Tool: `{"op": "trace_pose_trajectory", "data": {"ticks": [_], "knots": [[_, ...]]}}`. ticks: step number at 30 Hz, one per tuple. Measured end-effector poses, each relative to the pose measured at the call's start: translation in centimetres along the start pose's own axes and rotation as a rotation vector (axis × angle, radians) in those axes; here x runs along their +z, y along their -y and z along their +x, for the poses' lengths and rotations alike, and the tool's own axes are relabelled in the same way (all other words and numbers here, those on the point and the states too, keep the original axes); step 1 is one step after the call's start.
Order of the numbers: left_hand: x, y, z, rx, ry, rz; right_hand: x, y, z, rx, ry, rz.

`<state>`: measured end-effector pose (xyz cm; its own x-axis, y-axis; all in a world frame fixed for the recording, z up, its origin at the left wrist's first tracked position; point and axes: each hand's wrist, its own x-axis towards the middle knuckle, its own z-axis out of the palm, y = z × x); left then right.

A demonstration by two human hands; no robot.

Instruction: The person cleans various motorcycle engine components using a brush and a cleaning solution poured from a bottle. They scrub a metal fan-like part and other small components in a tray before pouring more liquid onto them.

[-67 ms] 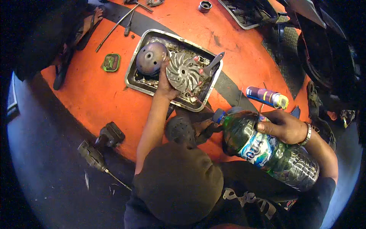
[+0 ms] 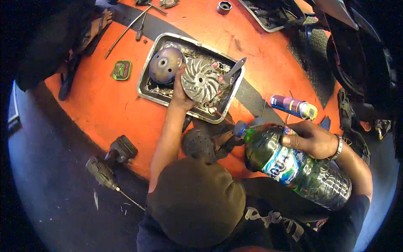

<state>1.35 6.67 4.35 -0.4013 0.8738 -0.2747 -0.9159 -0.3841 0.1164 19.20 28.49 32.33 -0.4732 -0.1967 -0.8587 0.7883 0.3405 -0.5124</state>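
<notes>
My left hand point(image 2: 181, 97) is closed on the edge of a finned metal disc point(image 2: 197, 90), holding it over a black metal tray point(image 2: 193, 43). Beside the disc, a bluish-brown metal bell point(image 2: 164, 67) with holes lies in the tray. A brush point(image 2: 236, 69) has its handle over the tray's right side; its bristle end is hard to see. My right hand point(image 2: 312, 140) grips a large green-tinted plastic bottle point(image 2: 260, 147), tilted with its blue cap toward the tray. A thin reddish line runs from the cap toward the tray, apparently liquid.
A spray can point(image 2: 289, 105) lies right of the tray. A cordless drill point(image 2: 103, 172) rests at lower left. Beyond are a small green-rimmed container point(image 2: 121, 70), a T-handle wrench point(image 2: 128, 31), a socket point(image 2: 224, 7) and another tray point(image 2: 268, 28). Another person's foot point(image 2: 107, 17) is at upper left.
</notes>
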Motion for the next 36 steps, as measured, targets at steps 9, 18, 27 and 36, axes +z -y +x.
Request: {"op": "trace_pose_trajectory", "data": {"ticks": [9, 18, 27, 36], "knots": [[0.4, -1.5, -0.6, -0.005, 0.222, -0.152, -0.1, 0.1, 0.4, 0.010, 0.025, -0.062], [-0.1, -2.3, -0.6, 0.062, 0.192, 0.321, -0.2, -0.5, 0.6, -0.018, -0.087, -0.166], [3.2, -4.6, 0.2, -0.034, 0.398, 0.544, -1.3, 0.1, -0.9, -0.048, -0.150, -0.330], [13.2, -8.6, 0.4, -0.032, 0.278, 0.646, -6.1, 1.6, 0.0, -0.309, -0.196, -0.453]]}}
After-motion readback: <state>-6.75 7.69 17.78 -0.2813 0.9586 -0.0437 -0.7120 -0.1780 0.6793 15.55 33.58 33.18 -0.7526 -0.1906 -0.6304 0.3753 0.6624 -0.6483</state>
